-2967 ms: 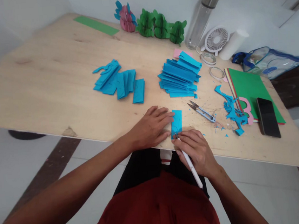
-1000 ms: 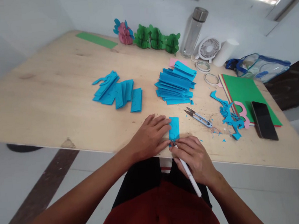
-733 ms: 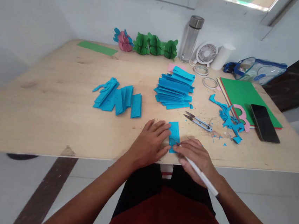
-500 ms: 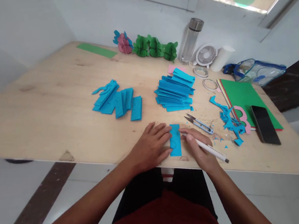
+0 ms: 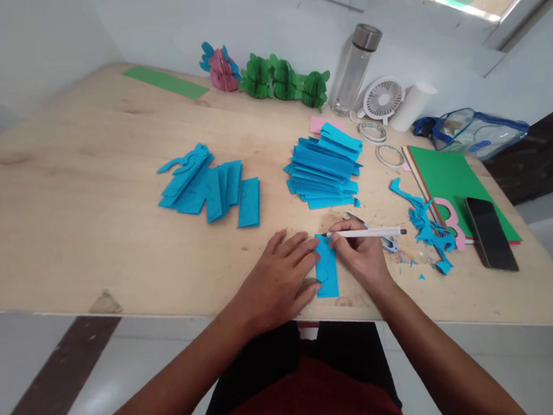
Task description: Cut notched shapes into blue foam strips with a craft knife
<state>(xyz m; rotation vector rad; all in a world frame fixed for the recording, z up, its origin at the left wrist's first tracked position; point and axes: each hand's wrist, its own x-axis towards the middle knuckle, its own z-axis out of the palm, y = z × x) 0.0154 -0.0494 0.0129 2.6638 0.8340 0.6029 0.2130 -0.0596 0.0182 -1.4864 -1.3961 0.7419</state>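
A small blue paper piece (image 5: 326, 274) lies upright near the table's front edge, with a curved line drawn on it. My left hand (image 5: 283, 272) rests flat with fingers spread, its fingertips on the paper's left side. My right hand (image 5: 360, 251) pinches a white pen (image 5: 371, 231), whose tip touches the paper near its top edge. Behind my right hand the small scissors (image 5: 388, 244) are partly hidden. Folded blue papers form a stack (image 5: 322, 167) beyond the paper, and more marked blue pieces (image 5: 213, 187) lie to the left.
Blue scraps (image 5: 425, 222), a phone (image 5: 490, 232) and green sheets (image 5: 450, 178) lie on the right. Along the wall stand green paper shapes (image 5: 284, 79), a pink one (image 5: 223, 70), a bottle (image 5: 357, 69) and a fan (image 5: 383, 98). A green strip (image 5: 165, 81) lies at the back left.
My right hand has moved up along the paper, and the pen has swung from slanting to nearly level, with its tip now near the top edge. The view has shifted slightly.
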